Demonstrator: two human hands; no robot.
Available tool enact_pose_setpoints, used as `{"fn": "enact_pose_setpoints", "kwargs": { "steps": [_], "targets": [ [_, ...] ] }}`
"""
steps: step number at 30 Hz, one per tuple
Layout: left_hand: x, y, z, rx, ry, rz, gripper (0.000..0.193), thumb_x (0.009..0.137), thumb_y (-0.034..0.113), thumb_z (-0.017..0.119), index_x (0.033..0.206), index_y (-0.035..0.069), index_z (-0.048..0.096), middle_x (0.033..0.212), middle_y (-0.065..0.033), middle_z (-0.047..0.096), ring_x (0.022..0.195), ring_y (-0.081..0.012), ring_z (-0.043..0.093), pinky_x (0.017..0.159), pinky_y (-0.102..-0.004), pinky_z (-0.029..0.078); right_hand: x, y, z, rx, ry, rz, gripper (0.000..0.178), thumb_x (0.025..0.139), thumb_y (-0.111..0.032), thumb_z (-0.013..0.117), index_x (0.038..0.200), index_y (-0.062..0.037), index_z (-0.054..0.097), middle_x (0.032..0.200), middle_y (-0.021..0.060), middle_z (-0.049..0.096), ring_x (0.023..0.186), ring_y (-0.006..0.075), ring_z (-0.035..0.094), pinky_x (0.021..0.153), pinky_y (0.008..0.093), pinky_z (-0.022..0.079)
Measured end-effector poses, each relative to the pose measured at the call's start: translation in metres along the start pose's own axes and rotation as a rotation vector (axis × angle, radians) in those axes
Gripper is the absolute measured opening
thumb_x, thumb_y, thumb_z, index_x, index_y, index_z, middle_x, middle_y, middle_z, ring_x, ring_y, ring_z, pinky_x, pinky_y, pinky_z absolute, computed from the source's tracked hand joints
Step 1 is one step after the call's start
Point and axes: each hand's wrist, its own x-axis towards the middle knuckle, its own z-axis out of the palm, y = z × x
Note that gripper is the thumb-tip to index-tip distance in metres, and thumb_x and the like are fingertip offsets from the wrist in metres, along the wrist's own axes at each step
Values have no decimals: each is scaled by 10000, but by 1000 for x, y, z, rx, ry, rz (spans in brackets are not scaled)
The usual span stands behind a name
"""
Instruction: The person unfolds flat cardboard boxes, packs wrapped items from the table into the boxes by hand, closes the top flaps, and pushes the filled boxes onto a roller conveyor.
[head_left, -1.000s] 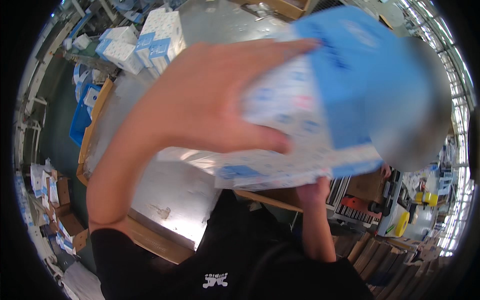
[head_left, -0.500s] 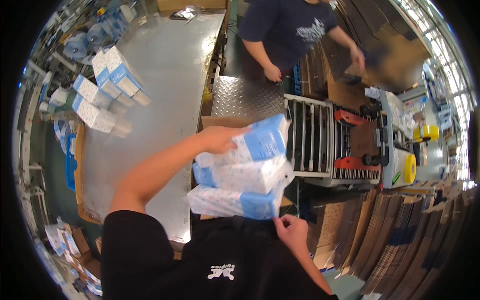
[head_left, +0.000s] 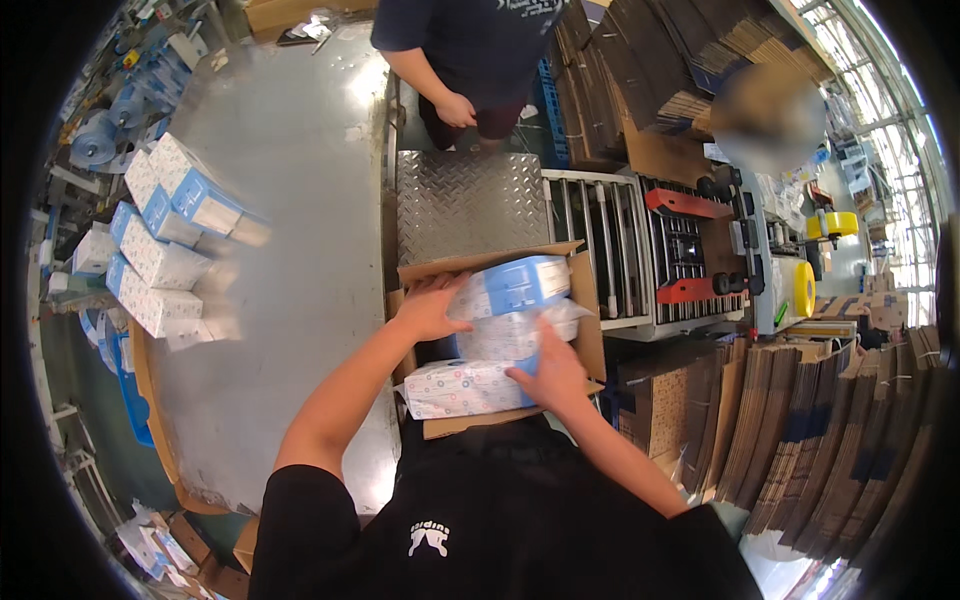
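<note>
An open cardboard box [head_left: 590,335] stands before me with three blue-and-white wrapped packs in it. The far pack [head_left: 525,283] and the near pack [head_left: 458,390] lie lengthwise, with a middle pack [head_left: 500,338] between them, partly covered by my fingers. My left hand [head_left: 432,307] grips the left end of the far pack, its fingertips partly hidden inside the box wall. From the right, my right hand [head_left: 553,370] closes over the right ends of the middle and near packs, thumb on the near one. What lies beneath the packs is hidden.
More blue-and-white packs [head_left: 160,255] stand grouped on the metal table [head_left: 300,150] at left. Beyond the box are a tread-plate surface [head_left: 470,200] and a roller conveyor [head_left: 600,230] with red-armed machinery [head_left: 690,290]. A co-worker [head_left: 465,60] stands ahead. Flattened cartons [head_left: 790,430] line the right.
The packs have gone down from above the box into it. My right hand has moved from their near corner onto their right ends. The co-worker's arm has drawn in; the view has shifted.
</note>
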Motion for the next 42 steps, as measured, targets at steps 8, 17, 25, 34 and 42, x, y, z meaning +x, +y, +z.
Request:
{"fn": "enact_pose_setpoints", "kwargs": {
  "steps": [8,17,25,34,42],
  "targets": [
    [-2,-7,59,-324,-173,-203,1055,778,629,749,1619,213,269,1566,-219,409,1430,-421,410,1170,-580,318,51,46,95,318,-251,321,1047,809,-471,756,1553,76,263,1566,312,375,1428,417,430,1164,447,382],
    [-47,27,78,12,-543,-228,881,796,567,763,1475,95,458,1409,-179,553,1315,-368,510,1046,-563,413,100,87,126,2,-438,411,684,942,-540,584,1266,60,636,1062,288,722,1004,431,708,916,500,551],
    [-57,26,77,78,-292,-230,728,816,391,791,1398,73,490,1369,-169,549,1304,-363,500,1070,-533,399,77,89,111,69,-90,-113,336,962,-231,578,755,-3,712,773,257,691,669,416,686,654,529,557],
    [-20,43,78,-21,-42,-11,668,826,288,762,1420,120,505,1376,-178,540,1319,-382,485,1104,-494,387,127,149,206,421,-316,982,409,900,-163,607,1280,-14,637,1363,252,603,1248,394,613,1002,454,515],
    [-42,9,105,-39,-416,-256,639,841,323,712,1430,132,557,1420,-184,571,1354,-378,496,1139,-541,345,129,0,128,311,-79,165,854,857,-478,718,1502,8,440,1632,280,284,1464,445,366,1168,443,368]
  ]
}}
